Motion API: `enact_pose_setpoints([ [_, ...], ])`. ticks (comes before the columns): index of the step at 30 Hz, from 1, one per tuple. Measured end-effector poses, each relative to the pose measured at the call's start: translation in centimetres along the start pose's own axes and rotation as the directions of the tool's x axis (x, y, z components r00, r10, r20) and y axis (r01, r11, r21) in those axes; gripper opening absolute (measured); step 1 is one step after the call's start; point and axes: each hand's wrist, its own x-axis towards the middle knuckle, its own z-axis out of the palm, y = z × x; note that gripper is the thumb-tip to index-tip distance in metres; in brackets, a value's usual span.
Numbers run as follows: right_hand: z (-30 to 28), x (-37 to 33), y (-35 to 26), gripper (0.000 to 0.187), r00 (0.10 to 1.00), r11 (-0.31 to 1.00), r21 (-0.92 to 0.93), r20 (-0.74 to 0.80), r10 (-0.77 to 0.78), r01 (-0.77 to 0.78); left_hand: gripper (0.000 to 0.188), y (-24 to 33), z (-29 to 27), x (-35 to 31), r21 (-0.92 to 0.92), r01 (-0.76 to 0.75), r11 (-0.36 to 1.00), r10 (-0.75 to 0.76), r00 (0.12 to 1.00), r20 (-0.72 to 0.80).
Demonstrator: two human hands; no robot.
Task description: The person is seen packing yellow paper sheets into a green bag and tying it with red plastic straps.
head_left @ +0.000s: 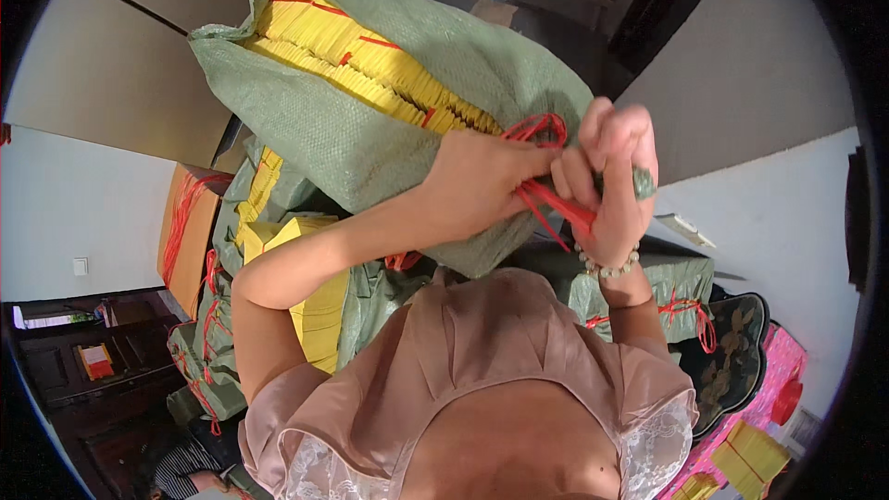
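A green woven sack (324,148) lies before me with its mouth spread open along the top. Rows of yellow paper bundles (333,42), some tied with red strips, fill it. At its near right corner my left hand (486,181) is closed on red plastic string (546,130), which loops above the fingers and hangs below them. My right hand (611,181) is raised beside it, fingers curled and slightly blurred, with the red string running into its palm. A small green piece (644,183) shows at the right hand's outer side; I cannot tell whether it is sack or a ring.
More yellow paper (315,315) stands below my left forearm. Several green wrapped packages tied with red string, one package (685,292) at right, surround me. Red strands hang over a brown board (190,222) at left. A dark patterned chair back (732,366) stands at lower right.
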Motion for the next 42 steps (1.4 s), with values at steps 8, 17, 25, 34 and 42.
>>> enact_pose_setpoints([
  [8, -4.5, 1.8, -2.2, 0.036, 0.952, 0.996, -0.05, 0.296, 0.082, -0.071, 0.019, 0.4, 0.1, -0.1, 0.073, -0.053, 0.996, 0.051, 0.998, 0.019],
  [17, -5.5, 6.3, -2.5, 0.017, 0.848, 0.322, -0.937, 0.279, 0.451, 0.137, 0.045, 0.1, 0.3, -0.7, 0.204, -0.102, 0.974, 0.081, 0.991, 0.111],
  [25, -5.5, 6.4, -2.0, 0.018, 0.791, 0.266, -0.912, 0.405, 0.458, 0.313, 0.044, 0.6, 0.0, -0.6, 0.254, -0.121, 0.96, 0.094, 0.988, 0.119],
  [34, -7.2, 4.0, -1.1, 0.014, 0.975, 0.244, -0.969, 0.079, 0.209, 0.027, 0.03, 0.3, 0.1, -0.4, 0.152, -0.164, 0.975, 0.149, 0.984, 0.102],
  [42, -9.5, 1.7, 1.8, 0.014, 0.999, 0.511, -0.859, -0.047, 0.0, -0.041, 0.033, -0.1, -0.5, -0.3, -0.004, -0.134, 0.991, 0.134, 0.988, 0.077],
])
